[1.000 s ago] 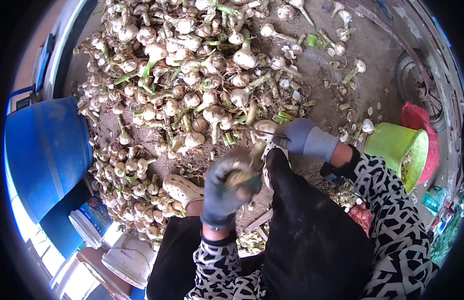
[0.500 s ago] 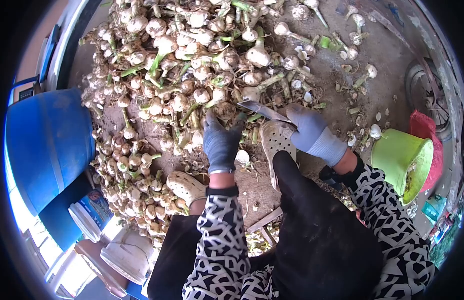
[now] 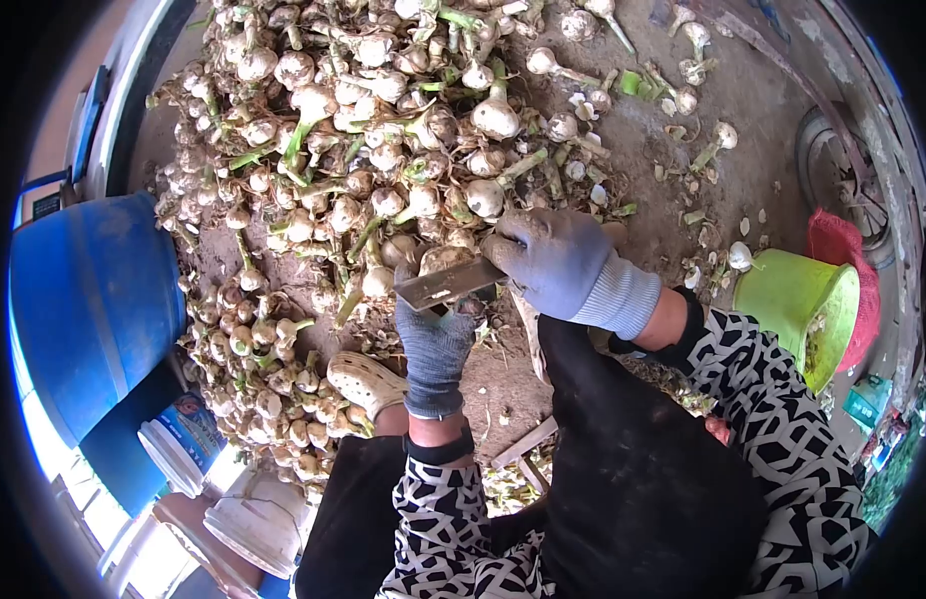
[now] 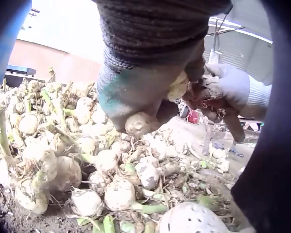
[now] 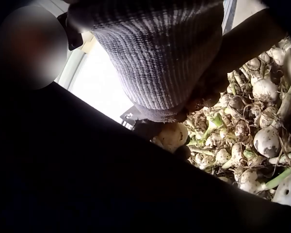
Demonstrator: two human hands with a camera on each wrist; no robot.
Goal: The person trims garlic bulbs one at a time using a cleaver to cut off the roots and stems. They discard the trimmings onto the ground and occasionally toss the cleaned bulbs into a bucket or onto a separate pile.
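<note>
In the head view my gloved left hand [image 3: 433,344] is at the near edge of a heap of garlic bulbs [image 3: 383,150]. It holds a garlic bulb, whose pale side [image 5: 172,137] shows below the glove in the right wrist view. My gloved right hand [image 3: 561,262] grips a knife, its handle hidden in the fist. The wide, flat knife blade [image 3: 448,284] points left and crosses over the left fingers, hiding most of the bulb from above. Both gloves, the left hand [image 4: 136,90] and the right hand [image 4: 230,90], are close together in the left wrist view.
A smaller pile of trimmed bulbs [image 3: 268,374] lies at left, near a cream clog [image 3: 363,382]. Beyond it stand a blue barrel [image 3: 94,299] and white buckets [image 3: 253,524]. At right, a lime-green bucket [image 3: 782,299] lies tipped beside a red mesh sack [image 3: 832,240]. Skins and stem scraps litter the floor.
My left hand reached forward to the heap half a second ago and is now drawn back slightly with a garlic bulb. The right hand has brought the knife leftward over it.
</note>
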